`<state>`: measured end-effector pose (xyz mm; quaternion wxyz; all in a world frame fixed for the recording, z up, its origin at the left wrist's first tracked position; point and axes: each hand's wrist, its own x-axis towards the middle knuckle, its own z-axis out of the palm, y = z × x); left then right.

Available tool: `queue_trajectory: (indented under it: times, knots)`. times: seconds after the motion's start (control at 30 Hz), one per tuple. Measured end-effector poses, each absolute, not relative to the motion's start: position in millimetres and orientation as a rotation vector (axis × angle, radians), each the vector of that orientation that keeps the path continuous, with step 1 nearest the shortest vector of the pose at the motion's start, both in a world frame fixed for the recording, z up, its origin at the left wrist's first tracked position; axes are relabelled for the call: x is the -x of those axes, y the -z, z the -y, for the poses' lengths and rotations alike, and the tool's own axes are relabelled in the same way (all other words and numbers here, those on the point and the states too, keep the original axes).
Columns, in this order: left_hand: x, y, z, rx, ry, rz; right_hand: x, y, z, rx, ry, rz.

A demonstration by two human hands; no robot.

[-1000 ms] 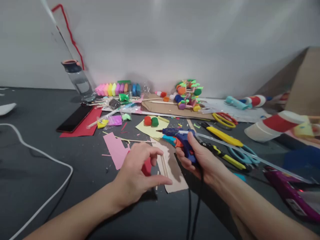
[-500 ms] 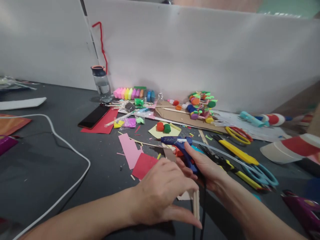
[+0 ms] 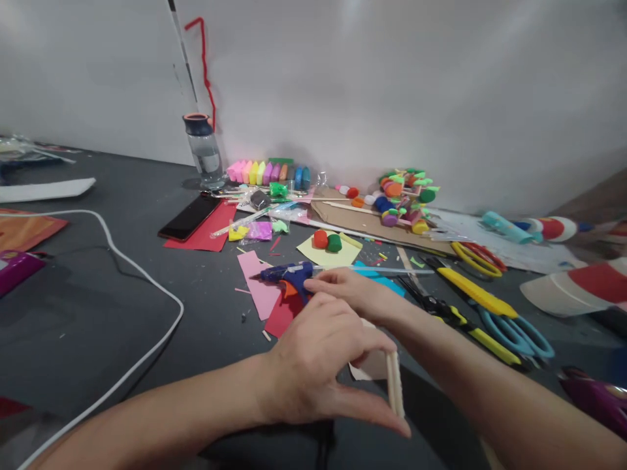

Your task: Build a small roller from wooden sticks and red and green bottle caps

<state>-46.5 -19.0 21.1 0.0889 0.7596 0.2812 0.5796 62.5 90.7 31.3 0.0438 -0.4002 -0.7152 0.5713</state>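
Note:
Between the thumb and fingers of my left hand [image 3: 313, 365] is a short piece of pale wooden sticks [image 3: 394, 385], held on edge at the lower middle. My right hand [image 3: 350, 290] reaches past it, its fingers at the handle of a blue hot glue gun [image 3: 287, 273] with an orange trigger. The gun's nozzle points left over a pink paper piece [image 3: 255, 287], and a clear glue stick [image 3: 377, 269] sticks out of its back. Red paper [image 3: 281, 318] lies below the gun. My left hand hides part of the handle and of my right fingers.
Yellow paper [image 3: 311, 253] bears red and green pompoms. To the right lie a yellow cutter [image 3: 475, 290], blue-handled scissors [image 3: 519, 336] and a paper cup [image 3: 553, 290]. A phone [image 3: 191, 217], a water bottle [image 3: 204, 156] and a white cable [image 3: 147, 281] are at left.
My right hand has carried the glue gun left and lower, over the pink and red papers. My left hand still pinches the wooden piece. The view has tilted slightly down.

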Motion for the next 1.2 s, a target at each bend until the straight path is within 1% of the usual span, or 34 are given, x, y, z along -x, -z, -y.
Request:
queue_trajectory:
  times: [0.2,0.27,0.37,0.53,0.7,0.93,1.07,1.2]
  knots:
    - [57.6,-25.0,18.3,-2.042,-1.703,-0.924,-112.5,-54.0,-83.9,1.123,-1.232,2.513]
    - [62.7,-26.9,16.9,-1.998,-1.608,-1.039,-127.6,-54.6,-73.9,1.09,-1.068,2.619]
    - [68.1,-28.7,14.5,-2.007,-1.514,-1.122,-138.8,-46.0,-51.8,1.04,-0.891,2.748]
    - [67.8,-25.8,10.8,-2.069,-1.385,-1.155,-133.3,-20.8,-19.1,1.031,-0.66,2.802]
    - [65.7,-21.6,8.7,-2.092,-1.329,-1.125,-130.5,-8.7,-13.3,0.996,-0.602,2.826]
    - [63.7,-22.8,7.7,-2.033,-1.163,-1.193,-142.9,-8.4,-15.0,0.939,-0.683,2.828]
    - [62.7,-20.3,8.9,-1.889,-1.061,-1.307,-156.0,-13.6,-21.7,0.963,-0.748,2.56]
    - [61.4,-16.1,10.5,-1.815,-1.04,-1.292,-164.6,-21.5,-26.6,0.933,-0.807,2.298]
